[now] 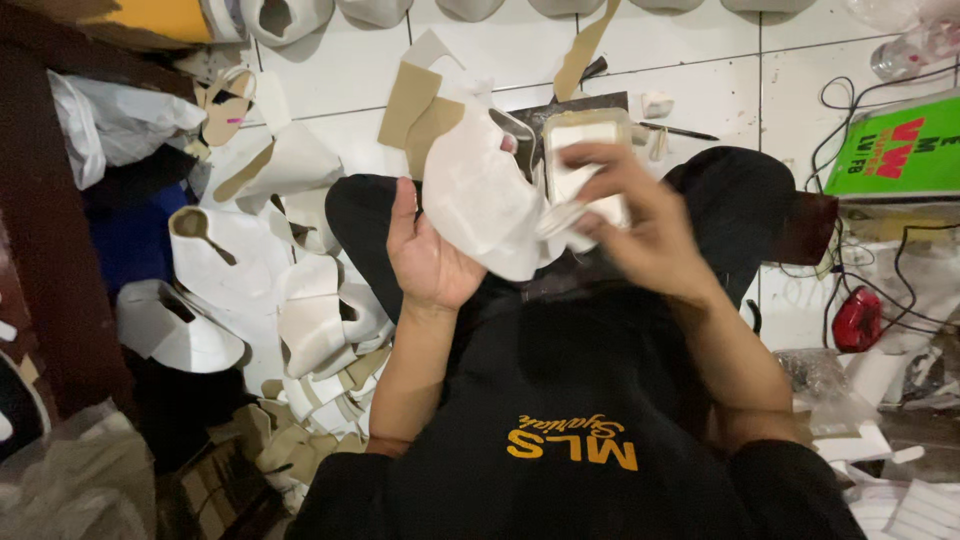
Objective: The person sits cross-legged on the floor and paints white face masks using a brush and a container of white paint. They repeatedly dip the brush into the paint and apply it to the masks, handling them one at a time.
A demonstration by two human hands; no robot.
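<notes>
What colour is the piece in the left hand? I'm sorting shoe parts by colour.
White, seen in the head view: the shoe upper piece held by the left hand.

A small shoemaking workshop on a white tiled floor (700, 95): cut white shoe uppers (215, 265) lie heaped at the left, beige card patterns (415, 105) lie far ahead, a row of white shoe lasts (375, 10) lines the far edge, and tangled black cables (905, 270) lie at the right.
</notes>
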